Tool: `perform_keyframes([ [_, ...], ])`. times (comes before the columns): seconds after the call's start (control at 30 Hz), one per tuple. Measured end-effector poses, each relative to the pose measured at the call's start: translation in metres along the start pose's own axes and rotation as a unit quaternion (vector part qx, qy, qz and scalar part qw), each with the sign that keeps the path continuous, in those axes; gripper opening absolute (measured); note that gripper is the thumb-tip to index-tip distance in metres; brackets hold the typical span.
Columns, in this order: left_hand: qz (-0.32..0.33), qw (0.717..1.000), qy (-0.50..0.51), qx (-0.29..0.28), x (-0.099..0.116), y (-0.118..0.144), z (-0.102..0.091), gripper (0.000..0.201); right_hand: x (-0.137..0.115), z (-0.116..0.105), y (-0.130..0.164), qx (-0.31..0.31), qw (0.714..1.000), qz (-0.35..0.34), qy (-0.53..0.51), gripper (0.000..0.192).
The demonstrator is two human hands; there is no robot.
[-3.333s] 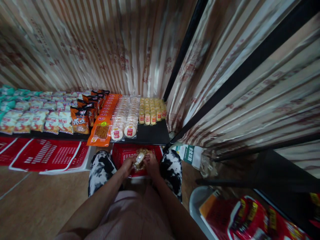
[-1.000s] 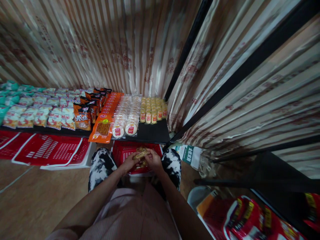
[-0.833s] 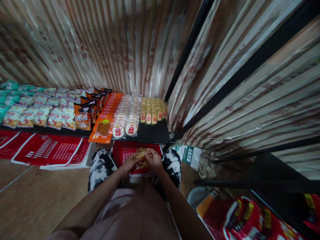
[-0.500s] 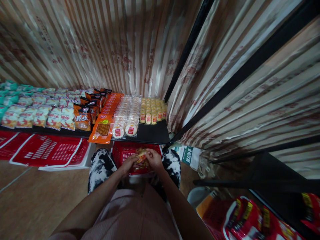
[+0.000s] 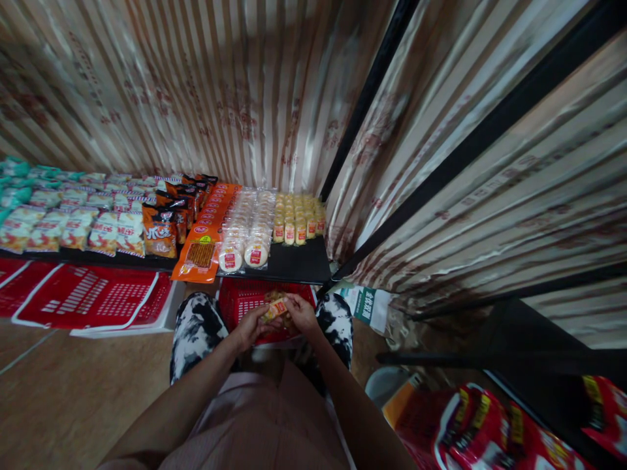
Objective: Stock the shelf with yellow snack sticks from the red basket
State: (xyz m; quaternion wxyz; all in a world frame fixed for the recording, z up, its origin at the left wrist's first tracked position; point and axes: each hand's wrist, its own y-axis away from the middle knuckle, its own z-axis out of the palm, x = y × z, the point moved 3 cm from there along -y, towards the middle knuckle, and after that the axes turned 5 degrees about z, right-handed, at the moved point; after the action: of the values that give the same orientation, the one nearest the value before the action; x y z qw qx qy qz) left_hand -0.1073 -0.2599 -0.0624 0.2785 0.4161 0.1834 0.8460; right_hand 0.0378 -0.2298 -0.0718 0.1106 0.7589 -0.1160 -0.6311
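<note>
My left hand and my right hand meet over a red basket between my knees. Together they grip a small yellow snack pack with a red label. More such packs lie in the basket under my hands, mostly hidden. Just beyond the basket is a low black shelf with rows of the same small yellow packs, round white cakes in clear wrap, orange packets and dark orange bags.
Flat red baskets lie on the wooden floor at left, under the shelf edge. Striped curtains hang behind the shelf, with black frame bars. A green and white carton is at right. Red packs lie at lower right.
The hands stayed over the basket and turned the pack, so its red label now faces up. The view shifted slightly to the right.
</note>
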Motion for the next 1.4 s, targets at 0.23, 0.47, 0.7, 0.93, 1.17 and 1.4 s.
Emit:
perform_keyframes([
  [0.23,-0.039,0.998,0.051,-0.007,-0.005,-0.001,0.003,0.036,-0.004,0.0,0.002,0.02,0.996,0.03,-0.083,0.048],
  [0.47,-0.033,0.998,0.053,0.005,0.0,-0.001,0.005,0.04,-0.005,-0.001,0.004,0.021,0.996,0.042,-0.077,0.052],
  [0.7,-0.027,0.999,0.018,0.024,0.003,-0.003,0.003,0.038,-0.001,-0.001,0.009,0.02,0.995,0.055,-0.085,0.052],
  [0.93,-0.002,0.999,-0.006,0.046,0.006,-0.002,0.001,0.027,0.007,-0.002,0.016,0.011,0.995,0.045,-0.084,0.048],
  [1.17,0.011,0.998,-0.018,0.051,0.008,0.0,0.004,0.018,0.01,-0.003,0.024,-0.002,0.996,0.055,-0.071,0.042],
  [1.4,0.037,0.998,-0.033,0.033,0.007,-0.004,0.002,0.014,0.013,-0.001,0.022,0.015,1.0,0.012,-0.002,0.038],
])
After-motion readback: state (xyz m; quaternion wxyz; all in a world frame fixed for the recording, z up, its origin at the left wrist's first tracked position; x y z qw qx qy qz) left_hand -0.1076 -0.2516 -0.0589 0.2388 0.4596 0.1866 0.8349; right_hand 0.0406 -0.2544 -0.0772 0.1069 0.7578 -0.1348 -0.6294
